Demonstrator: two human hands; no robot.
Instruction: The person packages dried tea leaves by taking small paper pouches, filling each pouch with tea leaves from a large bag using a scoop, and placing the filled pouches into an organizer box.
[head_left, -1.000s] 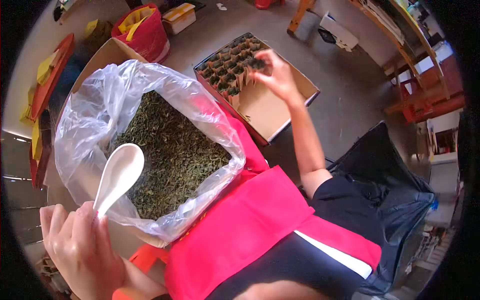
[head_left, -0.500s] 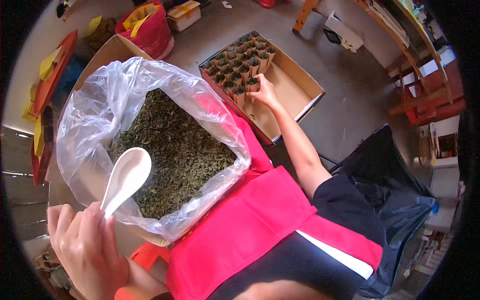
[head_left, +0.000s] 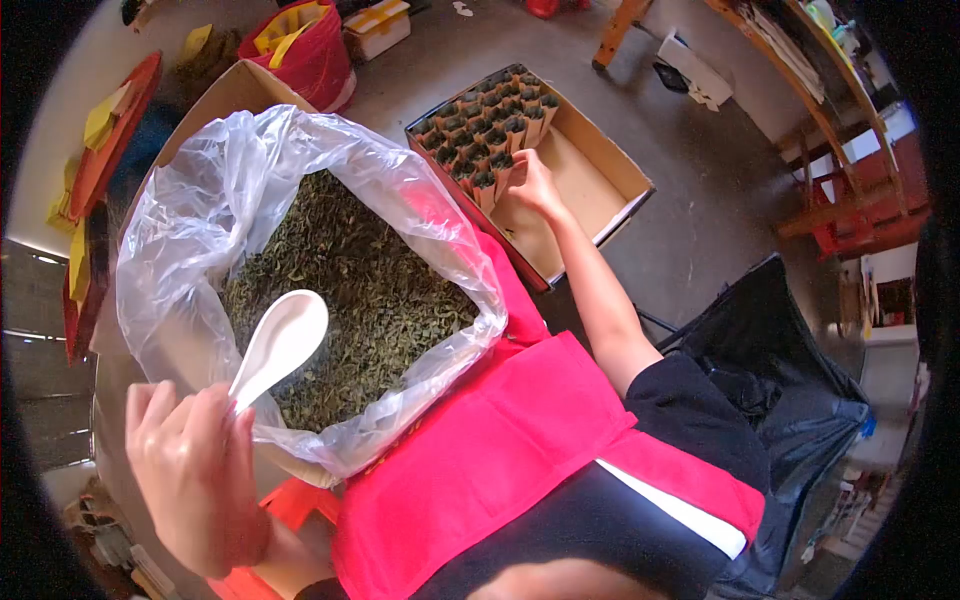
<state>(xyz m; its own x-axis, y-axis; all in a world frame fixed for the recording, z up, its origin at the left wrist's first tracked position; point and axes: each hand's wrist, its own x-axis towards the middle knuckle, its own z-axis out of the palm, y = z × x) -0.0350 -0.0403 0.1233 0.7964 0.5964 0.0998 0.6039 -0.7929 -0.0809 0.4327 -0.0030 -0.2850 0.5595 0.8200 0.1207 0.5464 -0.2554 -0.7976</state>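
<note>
My left hand (head_left: 195, 470) grips the handle of a white spoon (head_left: 285, 335), whose bowl hangs over the dried green leaves (head_left: 350, 270). No leaves show in the spoon's bowl. The leaves, which look like tea, lie in a clear plastic bag (head_left: 185, 230) lining a cardboard box. At the upper middle, my right hand (head_left: 535, 185) reaches into a shallow carton (head_left: 590, 170), its fingers closed on a paper packet (head_left: 502, 168) at the end of the rows. Several brown paper packets (head_left: 485, 115) with dark leafy tops stand upright there.
Behind the bag stands a red bucket (head_left: 320, 70) with yellow material, beside a white box (head_left: 378, 28). A red tray (head_left: 125, 125) is at the left. Black plastic (head_left: 790, 370) lies at the right, and wooden furniture (head_left: 835, 125) stands at the upper right.
My left hand and the spoon have moved right, farther over the leaves. My right hand has shifted slightly to the right and stays at the packets.
</note>
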